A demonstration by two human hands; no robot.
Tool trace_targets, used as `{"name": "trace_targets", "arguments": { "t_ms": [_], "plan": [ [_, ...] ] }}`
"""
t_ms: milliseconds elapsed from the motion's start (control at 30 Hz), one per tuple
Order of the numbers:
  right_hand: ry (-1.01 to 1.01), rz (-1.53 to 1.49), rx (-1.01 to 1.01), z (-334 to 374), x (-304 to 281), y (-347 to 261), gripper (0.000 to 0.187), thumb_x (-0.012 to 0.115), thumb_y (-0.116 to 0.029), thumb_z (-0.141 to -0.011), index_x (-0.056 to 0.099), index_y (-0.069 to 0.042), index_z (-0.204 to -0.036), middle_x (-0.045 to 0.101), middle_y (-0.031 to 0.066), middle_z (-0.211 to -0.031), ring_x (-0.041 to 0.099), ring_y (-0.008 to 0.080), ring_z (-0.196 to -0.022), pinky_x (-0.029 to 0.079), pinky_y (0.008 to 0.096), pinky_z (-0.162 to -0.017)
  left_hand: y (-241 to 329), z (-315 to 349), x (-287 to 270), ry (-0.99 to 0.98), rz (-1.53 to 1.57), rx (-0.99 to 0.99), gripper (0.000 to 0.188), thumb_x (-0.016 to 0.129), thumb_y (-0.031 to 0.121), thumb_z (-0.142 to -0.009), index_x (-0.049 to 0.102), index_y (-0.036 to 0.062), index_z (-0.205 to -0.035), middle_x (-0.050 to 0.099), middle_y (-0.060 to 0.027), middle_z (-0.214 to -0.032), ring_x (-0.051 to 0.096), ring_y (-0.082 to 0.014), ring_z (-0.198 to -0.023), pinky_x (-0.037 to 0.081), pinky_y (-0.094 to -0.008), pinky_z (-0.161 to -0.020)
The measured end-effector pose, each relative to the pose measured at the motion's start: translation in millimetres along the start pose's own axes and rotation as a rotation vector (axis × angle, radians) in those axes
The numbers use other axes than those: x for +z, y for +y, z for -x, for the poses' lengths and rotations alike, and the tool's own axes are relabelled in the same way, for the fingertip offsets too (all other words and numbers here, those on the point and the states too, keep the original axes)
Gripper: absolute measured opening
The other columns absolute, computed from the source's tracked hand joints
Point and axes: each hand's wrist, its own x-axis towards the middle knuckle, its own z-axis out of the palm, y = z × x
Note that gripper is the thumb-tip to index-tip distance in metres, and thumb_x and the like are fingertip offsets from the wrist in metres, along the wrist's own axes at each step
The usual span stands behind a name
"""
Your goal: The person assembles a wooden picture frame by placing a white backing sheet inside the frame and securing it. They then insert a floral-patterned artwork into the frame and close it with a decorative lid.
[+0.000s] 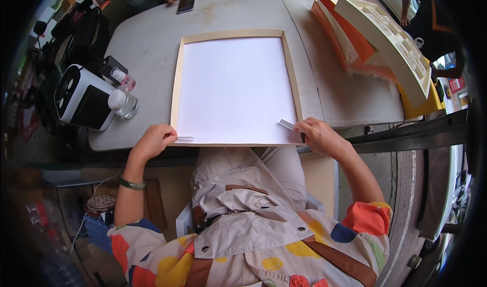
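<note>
A shallow cream box tray (pixel 177 79) lies in front of me at the table's near edge, its floor a plain white surface (pixel 233 84). At its near left corner, my left hand (pixel 156 138) is closed in a pinch on a thin white strip (pixel 185 138), which lies low along the near wall. My right hand (pixel 320 134), at the near right corner, pinches a second white strip (pixel 287 124) that slants up and left over the tray floor. The fingertips of both hands are partly hidden at the tray's walls.
On the left of the table (pixel 147 48) stand a white and black device (pixel 83 98), a clear bottle with a white cap (pixel 123 104), a pink bottle (pixel 124 79) and a black box (pixel 112 68). Orange and cream compartmented trays (pixel 385 38) lean at right. Across sits another person beside a phone (pixel 186 4).
</note>
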Motion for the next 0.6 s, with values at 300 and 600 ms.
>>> {"name": "trace_targets", "arguments": {
  "t_ms": [300, 600],
  "plan": [
    [-0.123, 0.005, 0.051, -4.5, -10.9, -6.9, 0.041, 0.072, 0.005, -0.071, 0.062, 0.001, -0.111, 0.069, 0.0170, -0.098, 0.065, 0.0356, -0.099, 0.054, 0.0427, -0.087, -3.3, 0.3, -0.1, -0.008, 0.049, -0.023, 0.010, 0.066, 0.006, -0.088, 0.067, -0.0037, -0.089, 0.063, -0.0100, -0.078, 0.057, -0.0157, -0.070, 0.047, -0.0292, -0.066],
    [0.018, -0.031, 0.014, -10.7, -2.1, 1.0, 0.022, 0.063, 0.005, -0.078, 0.061, 0.000, -0.099, 0.067, 0.0223, -0.080, 0.066, 0.0415, -0.080, 0.054, 0.0482, -0.074, -2.9, -1.8, -1.0, -0.025, 0.071, -0.040, 0.007, 0.066, 0.001, -0.087, 0.069, -0.0044, -0.091, 0.065, -0.0091, -0.076, 0.059, -0.0138, -0.068, 0.049, -0.0285, -0.065]
  ]
}}
